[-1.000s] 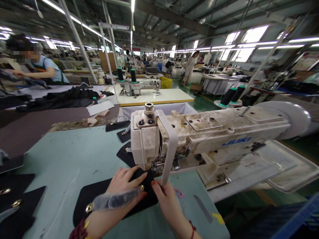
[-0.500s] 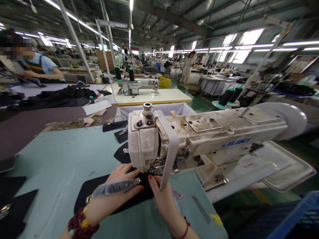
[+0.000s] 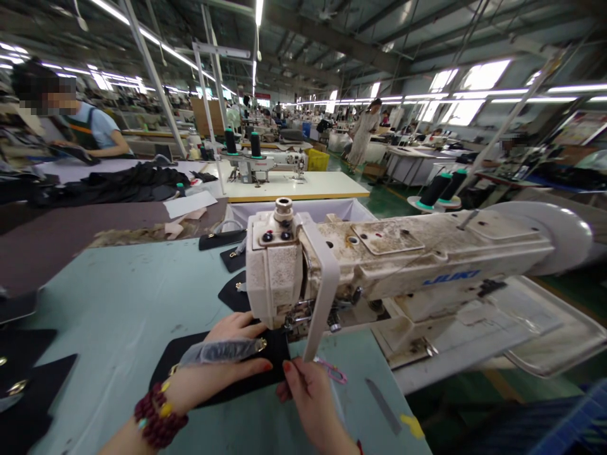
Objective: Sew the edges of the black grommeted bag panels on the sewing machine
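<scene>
A black leather panel (image 3: 277, 360) lies on the pale green table (image 3: 118, 297), its far end just in front of the presser foot (image 3: 298, 316) of a Juki sewing machine (image 3: 379, 259). My left hand (image 3: 232, 347) rests on the panel and holds a plastic-wrapped strip (image 3: 220, 351) with gold metal ends across it. My right hand (image 3: 306, 392) pinches the panel's right edge between finger and thumb. A small pink loop (image 3: 332, 371) lies just beyond those fingers. The needle is hidden behind the machine's white guard.
More black panels with gold fittings (image 3: 23, 373) lie at the table's left edge. Others (image 3: 232, 294) sit behind the machine head. A co-worker (image 3: 90, 126) works at the far left. Further sewing machines stand beyond.
The black panel has shifted slightly right and away from me under both hands. My left forearm and its beaded bracelet show more.
</scene>
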A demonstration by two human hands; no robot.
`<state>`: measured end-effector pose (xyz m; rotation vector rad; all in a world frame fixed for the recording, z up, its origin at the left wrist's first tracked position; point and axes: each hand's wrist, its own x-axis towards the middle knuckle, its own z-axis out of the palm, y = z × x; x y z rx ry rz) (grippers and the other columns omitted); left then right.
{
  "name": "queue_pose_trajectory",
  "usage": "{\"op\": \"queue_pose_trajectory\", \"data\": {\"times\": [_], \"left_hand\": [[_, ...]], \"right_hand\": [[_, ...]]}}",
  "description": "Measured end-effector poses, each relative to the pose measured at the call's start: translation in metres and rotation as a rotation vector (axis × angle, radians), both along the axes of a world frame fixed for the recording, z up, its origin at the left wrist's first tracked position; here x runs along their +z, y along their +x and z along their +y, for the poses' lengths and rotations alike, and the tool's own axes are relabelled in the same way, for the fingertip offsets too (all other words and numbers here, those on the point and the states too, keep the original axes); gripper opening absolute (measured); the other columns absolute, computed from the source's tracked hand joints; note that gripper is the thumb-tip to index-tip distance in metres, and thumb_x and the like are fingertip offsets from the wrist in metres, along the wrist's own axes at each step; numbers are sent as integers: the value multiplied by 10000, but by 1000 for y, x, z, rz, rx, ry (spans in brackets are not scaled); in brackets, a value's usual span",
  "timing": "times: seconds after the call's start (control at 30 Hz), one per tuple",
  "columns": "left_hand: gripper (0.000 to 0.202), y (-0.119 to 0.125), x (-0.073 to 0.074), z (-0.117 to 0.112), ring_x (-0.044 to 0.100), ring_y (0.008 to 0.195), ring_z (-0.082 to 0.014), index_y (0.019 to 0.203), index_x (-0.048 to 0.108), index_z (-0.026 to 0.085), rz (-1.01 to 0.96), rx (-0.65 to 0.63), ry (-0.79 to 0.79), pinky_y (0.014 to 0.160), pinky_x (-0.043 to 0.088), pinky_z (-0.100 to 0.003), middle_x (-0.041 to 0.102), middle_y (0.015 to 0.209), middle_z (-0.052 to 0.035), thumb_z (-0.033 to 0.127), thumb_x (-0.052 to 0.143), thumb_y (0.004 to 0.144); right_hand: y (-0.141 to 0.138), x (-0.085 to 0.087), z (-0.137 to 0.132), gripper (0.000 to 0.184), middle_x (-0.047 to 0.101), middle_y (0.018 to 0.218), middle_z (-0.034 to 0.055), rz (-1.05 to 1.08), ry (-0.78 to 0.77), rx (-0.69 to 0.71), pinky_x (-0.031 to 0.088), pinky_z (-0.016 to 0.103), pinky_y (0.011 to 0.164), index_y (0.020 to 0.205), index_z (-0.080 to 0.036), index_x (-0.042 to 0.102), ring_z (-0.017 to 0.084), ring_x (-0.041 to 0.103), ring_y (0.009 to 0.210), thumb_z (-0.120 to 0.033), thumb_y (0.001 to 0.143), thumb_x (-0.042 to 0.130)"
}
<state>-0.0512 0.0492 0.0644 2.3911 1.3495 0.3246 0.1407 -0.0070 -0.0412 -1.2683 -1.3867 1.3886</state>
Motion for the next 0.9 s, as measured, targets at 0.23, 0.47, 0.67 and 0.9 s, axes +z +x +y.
{"op": "queue_pose_trajectory", "data": {"times": [0.23,0.47,0.67,0.9], "left_hand": [[460,-2,-1,5,620,1098,-254,1216,643,273,-62,-13,-91,968,494,-386,671,1243,-64,541,572,849],[428,-3,2,15,588,1161,-237,1176,671,294,-190,40,-295,990,474,-322,642,1295,4,530,601,826],[434,-2,7,17,619,1132,-242,1169,676,299,-251,53,-367,975,481,-322,673,1259,11,528,612,806],[369,-6,8,31,688,1000,-230,995,757,303,-164,27,-467,945,492,-297,784,954,41,559,550,828]], "right_hand": [[-6,13,3,642,585,571,69,57,-98,-32,390,173,472,652,-148,509,91,533,484,-747,845,382],[-11,31,13,687,541,534,47,97,-142,-60,385,177,435,644,-159,471,84,495,449,-835,750,402],[-13,33,12,696,518,508,34,122,-163,-71,371,169,422,631,-161,455,70,462,425,-848,730,408],[-18,40,22,700,539,526,40,110,-177,-102,392,177,420,652,-158,466,86,493,437,-855,706,419]]}}
